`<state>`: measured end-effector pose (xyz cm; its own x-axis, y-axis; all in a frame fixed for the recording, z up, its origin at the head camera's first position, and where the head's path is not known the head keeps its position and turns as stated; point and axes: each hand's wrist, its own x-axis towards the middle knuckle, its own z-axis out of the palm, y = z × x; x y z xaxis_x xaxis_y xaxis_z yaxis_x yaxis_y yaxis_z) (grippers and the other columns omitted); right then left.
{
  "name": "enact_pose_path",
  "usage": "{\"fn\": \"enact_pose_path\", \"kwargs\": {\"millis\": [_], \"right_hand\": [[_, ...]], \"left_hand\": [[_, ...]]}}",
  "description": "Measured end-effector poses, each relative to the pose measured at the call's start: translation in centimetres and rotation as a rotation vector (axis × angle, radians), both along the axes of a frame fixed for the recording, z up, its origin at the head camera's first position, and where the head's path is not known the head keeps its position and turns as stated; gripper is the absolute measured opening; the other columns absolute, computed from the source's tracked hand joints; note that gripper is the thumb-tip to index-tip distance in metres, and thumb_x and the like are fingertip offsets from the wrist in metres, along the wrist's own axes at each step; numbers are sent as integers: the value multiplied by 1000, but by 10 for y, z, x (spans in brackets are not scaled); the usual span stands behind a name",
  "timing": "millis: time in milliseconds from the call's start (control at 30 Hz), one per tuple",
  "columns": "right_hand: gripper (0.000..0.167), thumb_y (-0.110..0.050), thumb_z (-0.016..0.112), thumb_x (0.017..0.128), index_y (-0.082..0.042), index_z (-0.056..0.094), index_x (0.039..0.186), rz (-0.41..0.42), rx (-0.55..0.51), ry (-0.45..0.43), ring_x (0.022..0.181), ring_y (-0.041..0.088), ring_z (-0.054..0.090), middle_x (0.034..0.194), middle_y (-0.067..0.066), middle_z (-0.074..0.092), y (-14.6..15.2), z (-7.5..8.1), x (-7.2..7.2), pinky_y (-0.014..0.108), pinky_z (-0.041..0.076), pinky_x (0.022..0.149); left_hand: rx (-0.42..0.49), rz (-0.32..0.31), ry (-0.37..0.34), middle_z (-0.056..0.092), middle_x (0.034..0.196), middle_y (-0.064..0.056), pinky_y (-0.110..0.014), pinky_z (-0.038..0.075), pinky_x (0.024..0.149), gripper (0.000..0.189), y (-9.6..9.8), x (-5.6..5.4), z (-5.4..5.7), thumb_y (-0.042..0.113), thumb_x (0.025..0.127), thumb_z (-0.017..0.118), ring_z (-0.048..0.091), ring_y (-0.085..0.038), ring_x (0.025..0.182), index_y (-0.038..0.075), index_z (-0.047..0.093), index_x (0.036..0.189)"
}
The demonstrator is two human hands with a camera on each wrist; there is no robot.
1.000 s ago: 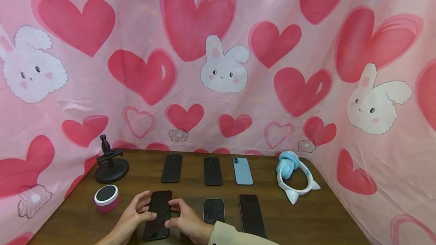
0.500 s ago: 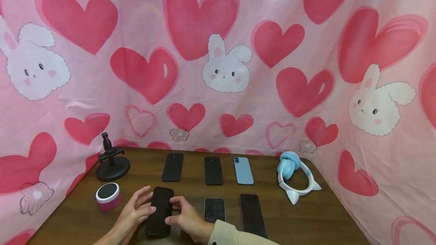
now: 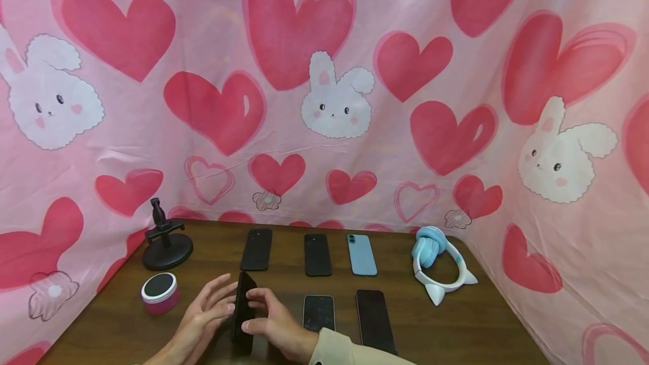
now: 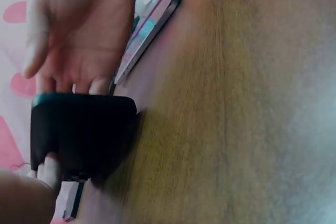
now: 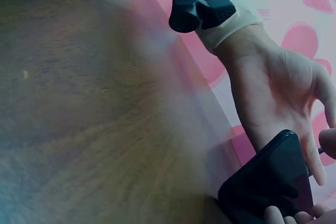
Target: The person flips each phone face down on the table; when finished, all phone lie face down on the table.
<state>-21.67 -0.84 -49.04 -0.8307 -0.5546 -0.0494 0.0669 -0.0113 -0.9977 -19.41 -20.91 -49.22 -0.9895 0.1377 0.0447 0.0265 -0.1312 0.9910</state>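
Observation:
A black smartphone (image 3: 244, 311) stands tipped up on edge between both hands. My right hand (image 3: 279, 320) grips its right side, index finger above and thumb below. My left hand (image 3: 200, 317) is at the other side, fingers fairly straight and spread, thumb tip right at the phone. In the left wrist view, the dark back of the smartphone (image 4: 84, 135) shows, with a left fingertip on its lower part and the right hand (image 4: 84, 35) beyond. In the right wrist view, fingertips of the right hand (image 5: 289, 217) lie on the glossy screen, with the left hand (image 5: 278, 93) behind.
Two black phones (image 3: 256, 249) (image 3: 318, 255) and a light-blue phone (image 3: 362, 254) lie along the back. Two more phones (image 3: 319, 313) (image 3: 376, 321) lie to the right. A black stand (image 3: 166, 251), pink round tub (image 3: 160, 294) and cat-ear headphones (image 3: 441, 266) flank them.
The smartphone has turned from lying nearly flat to standing on edge. Its screen has swung toward the right hand, while the left fingers have straightened and moved slightly up.

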Motion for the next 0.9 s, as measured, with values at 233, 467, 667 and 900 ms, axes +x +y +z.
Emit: {"fn": "enact_pose_path", "kwargs": {"millis": [233,467,667,900], "right_hand": [[56,4,66,87,1,45,139,-15,-119,-16,127,27,55,140,20,55,0,6,-2,30,53,94],[56,7,63,86,2,44,138,-44,-168,-70,122,23,56,138,19,56,0,7,-2,30,55,90],[55,8,63,86,2,44,138,-50,-186,-86,121,22,58,139,20,56,0,8,-4,28,55,89],[55,7,63,87,1,44,138,-60,-191,-77,126,25,57,141,20,54,3,2,-4,27,53,90]], "left_hand": [[10,-152,76,49,144,12,-22,49,100,59,-1,-3,-1,6,102,48,53,-6,126,19,22,153],[-1,-200,75,49,143,15,-21,50,101,59,-2,-6,0,6,102,47,52,-3,127,17,20,154],[8,-227,91,49,143,16,-21,49,102,53,-3,-8,0,6,103,46,52,-3,127,29,28,148],[86,-316,166,51,145,14,-21,49,106,54,-1,-9,-4,1,103,41,52,-2,130,31,31,147]]}}
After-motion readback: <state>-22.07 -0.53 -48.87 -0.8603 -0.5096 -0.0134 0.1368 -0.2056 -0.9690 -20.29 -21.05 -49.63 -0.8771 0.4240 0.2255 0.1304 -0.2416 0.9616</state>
